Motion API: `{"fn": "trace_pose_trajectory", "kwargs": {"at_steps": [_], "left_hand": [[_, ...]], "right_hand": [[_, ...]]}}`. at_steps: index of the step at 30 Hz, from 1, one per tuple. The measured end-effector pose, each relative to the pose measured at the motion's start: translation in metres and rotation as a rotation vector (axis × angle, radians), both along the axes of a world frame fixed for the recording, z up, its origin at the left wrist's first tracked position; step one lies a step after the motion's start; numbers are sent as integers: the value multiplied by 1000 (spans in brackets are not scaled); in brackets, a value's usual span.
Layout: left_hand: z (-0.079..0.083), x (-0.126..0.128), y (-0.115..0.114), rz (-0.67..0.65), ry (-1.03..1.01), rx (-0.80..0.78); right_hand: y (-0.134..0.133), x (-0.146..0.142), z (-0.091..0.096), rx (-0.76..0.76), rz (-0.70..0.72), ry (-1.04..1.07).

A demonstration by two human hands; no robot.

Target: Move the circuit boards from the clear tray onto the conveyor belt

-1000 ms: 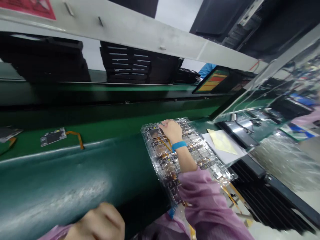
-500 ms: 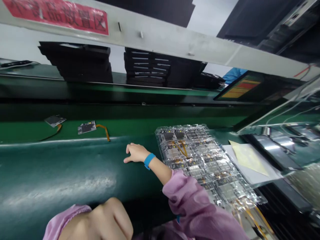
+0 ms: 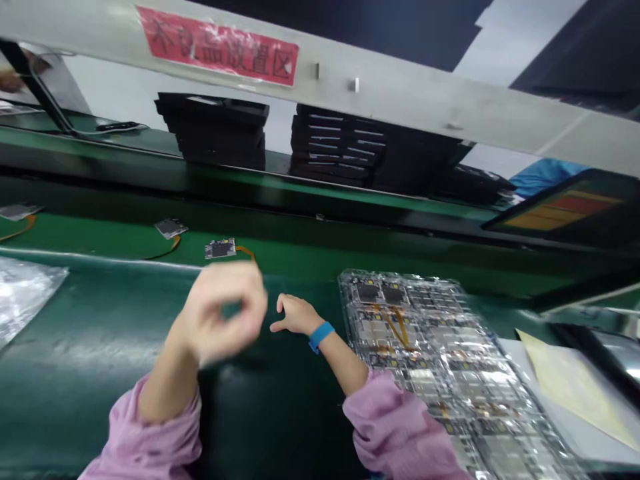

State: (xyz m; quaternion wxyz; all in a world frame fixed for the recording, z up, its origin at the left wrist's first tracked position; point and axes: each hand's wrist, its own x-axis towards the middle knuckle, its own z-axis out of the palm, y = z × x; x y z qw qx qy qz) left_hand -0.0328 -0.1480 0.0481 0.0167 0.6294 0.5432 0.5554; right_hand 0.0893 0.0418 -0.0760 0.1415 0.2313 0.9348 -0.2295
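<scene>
My left hand [image 3: 220, 313] is raised above the dark green mat, blurred by motion, with its fingers curled toward the thumb. My right hand [image 3: 296, 315], with a blue wristband, rests on the mat with fingers bent and nothing visible in it. Just right of it lies a clear plastic tray [image 3: 440, 353] full of small circuit boards with orange flex cables. On the green conveyor belt beyond my hands lies a small circuit board [image 3: 220, 249] with an orange cable, and another board [image 3: 171, 228] to its left.
Stacks of black trays [image 3: 215, 130] stand on the green shelf behind the belt. A red sign [image 3: 220, 48] hangs on the white beam above. A clear bag [image 3: 23, 293] lies at the left, and white and yellow sheets [image 3: 570, 387] at the right.
My left hand rose from the bottom edge to mid-frame. My right hand left the clear tray and came down on the mat to its left. The view swung left.
</scene>
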Motion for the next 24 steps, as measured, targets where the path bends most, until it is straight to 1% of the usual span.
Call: {"fn": "trace_pose_trajectory", "kwargs": {"at_steps": [1,2,3,4,5,6,7,8,9,11,13,16,20,22,24], "left_hand": [[-5,-25,20,91,-17,-34],[-15,-49,38,300,-40,-152],[-29,-72,52,524,-41,-332],[-46,-93,62,715,-17,-574],[-63,-109,70,797,-5,-785],[-80,-122,74,823,-10,-882],[-95,-130,77,825,-12,-945],[-107,-135,79,810,-14,-968],[-116,-138,82,797,-10,-967],[-127,-139,88,792,9,-977],[-132,-138,97,796,27,-983],[-134,-136,109,814,32,-990],[-135,-132,118,818,-15,-1013],[-133,-128,120,817,-54,-1032],[-130,-124,123,827,-86,-1039]], "right_hand": [[1,0,1,-1,-7,1],[1,1,2,-4,-14,3],[2,1,3,-10,-20,7],[2,2,4,-16,-25,13],[3,3,5,-20,-26,22],[4,4,6,-23,-26,32],[6,5,6,-24,-27,41],[8,5,5,-23,-28,49],[10,4,4,-21,-30,56],[14,3,2,-17,-28,70],[18,0,0,-8,-19,89],[21,0,-2,-2,-19,103],[25,2,-4,-18,-24,133],[26,1,-3,-90,-17,199],[25,-3,2,-209,-12,316]]}}
